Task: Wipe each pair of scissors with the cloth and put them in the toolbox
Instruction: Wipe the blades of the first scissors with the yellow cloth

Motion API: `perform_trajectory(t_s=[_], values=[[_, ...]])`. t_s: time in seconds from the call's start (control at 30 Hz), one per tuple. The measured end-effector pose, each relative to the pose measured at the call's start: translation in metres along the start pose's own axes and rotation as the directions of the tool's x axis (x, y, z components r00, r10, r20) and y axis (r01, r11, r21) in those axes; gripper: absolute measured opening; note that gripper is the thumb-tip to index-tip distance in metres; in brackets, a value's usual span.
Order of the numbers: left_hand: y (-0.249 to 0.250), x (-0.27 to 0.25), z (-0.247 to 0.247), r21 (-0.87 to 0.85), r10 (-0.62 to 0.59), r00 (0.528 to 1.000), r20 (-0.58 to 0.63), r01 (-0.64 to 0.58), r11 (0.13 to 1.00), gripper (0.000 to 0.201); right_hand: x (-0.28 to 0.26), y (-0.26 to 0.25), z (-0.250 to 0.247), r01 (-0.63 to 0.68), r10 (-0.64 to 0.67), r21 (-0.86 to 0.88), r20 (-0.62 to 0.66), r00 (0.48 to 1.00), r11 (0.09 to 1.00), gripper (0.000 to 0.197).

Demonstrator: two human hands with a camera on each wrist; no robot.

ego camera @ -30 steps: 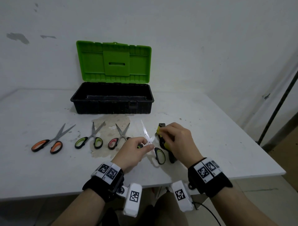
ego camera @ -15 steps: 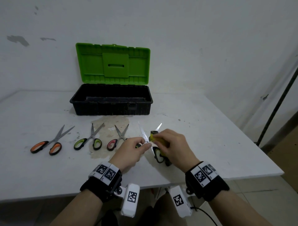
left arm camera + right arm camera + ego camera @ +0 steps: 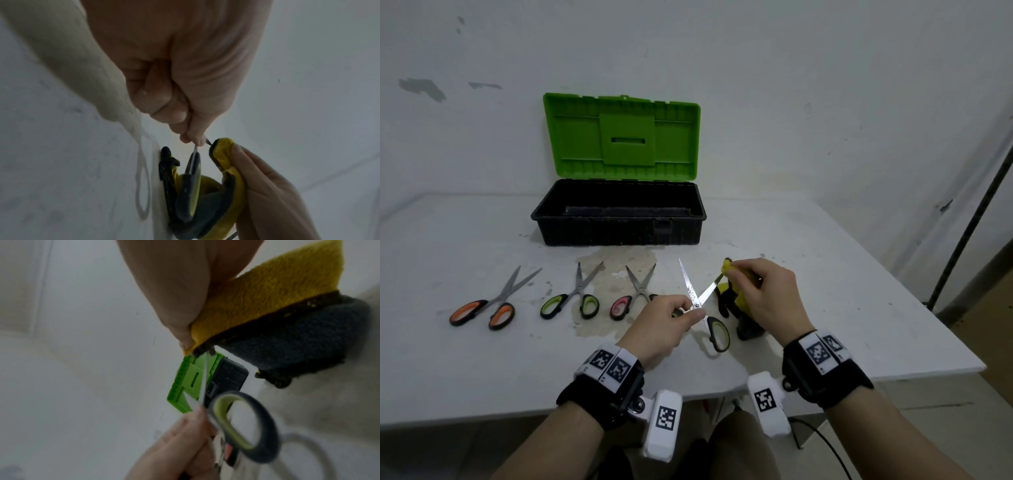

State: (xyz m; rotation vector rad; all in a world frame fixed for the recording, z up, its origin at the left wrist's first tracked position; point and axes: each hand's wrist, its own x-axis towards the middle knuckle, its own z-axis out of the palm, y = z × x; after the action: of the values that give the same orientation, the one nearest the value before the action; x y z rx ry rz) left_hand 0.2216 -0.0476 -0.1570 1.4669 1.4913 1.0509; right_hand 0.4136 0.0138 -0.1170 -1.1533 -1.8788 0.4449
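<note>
We judge wiping of the first pair under way: left hand (image 3: 666, 323) pinches the open green-handled steel scissors (image 3: 705, 303) near the white table's (image 3: 859, 308) front edge; right hand (image 3: 763, 291) pinches the yellow-and-grey cloth (image 3: 738, 298) around one blade tip. Three pairs (image 3: 578, 298) lie unwiped; the black toolbox (image 3: 619, 233), green lid up, looks empty, interior dim.

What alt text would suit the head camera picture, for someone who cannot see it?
A left hand pinches open scissors while the right hand wipes one blade with a yellow cloth. Three more pairs lie left; an open toolbox sits behind.

Left hand (image 3: 664, 325) pinches open scissors (image 3: 700, 301); right hand (image 3: 763, 291) wipes blade with cloth (image 3: 736, 294).
</note>
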Motion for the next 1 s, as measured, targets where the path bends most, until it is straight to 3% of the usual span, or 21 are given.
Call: perform_trajectory(t_s=[0.13,0.23,0.37,0.53,0.63,0.77,0.87,1.0], values=[[0.001,0.000,0.004,-0.060,-0.017,1.000,-0.001,0.017,0.998,0.035,-0.014,-0.008,0.004,0.202,-0.199,0.005,0.186,0.962,0.979,0.010],[0.004,0.000,0.006,0.012,0.021,1.000,0.008,-0.021,1.000,0.035,-0.021,0.001,0.018,0.286,-0.267,-0.057,0.221,0.938,0.956,0.011],[0.003,-0.001,0.003,0.026,0.025,0.999,0.021,-0.026,0.999,0.038,-0.015,0.007,0.023,0.246,-0.236,-0.114,0.095,0.967,0.963,0.008],[0.002,-0.004,0.000,0.134,0.027,1.000,0.004,-0.027,0.991,0.037,0.007,0.015,0.007,0.051,-0.062,-0.157,-0.066,0.996,0.986,0.010],[0.004,-0.004,-0.002,0.209,0.044,0.998,-0.045,-0.034,0.977,0.035,0.002,0.010,-0.002,0.071,-0.092,-0.141,-0.145,0.985,0.987,0.009],[0.013,-0.001,-0.001,0.342,0.129,0.991,-0.044,-0.106,0.934,0.030,-0.019,-0.005,0.009,0.239,-0.242,-0.148,0.001,0.970,0.960,0.007],[0.016,0.000,0.002,0.409,0.180,0.984,0.005,-0.166,0.898,0.024,-0.026,-0.006,0.022,0.263,-0.250,-0.152,0.099,0.963,0.953,0.006],[0.013,-0.002,0.001,0.437,0.202,0.979,-0.012,-0.176,0.882,0.028,-0.021,0.000,0.024,0.241,-0.225,-0.159,0.113,0.968,0.957,0.010]])
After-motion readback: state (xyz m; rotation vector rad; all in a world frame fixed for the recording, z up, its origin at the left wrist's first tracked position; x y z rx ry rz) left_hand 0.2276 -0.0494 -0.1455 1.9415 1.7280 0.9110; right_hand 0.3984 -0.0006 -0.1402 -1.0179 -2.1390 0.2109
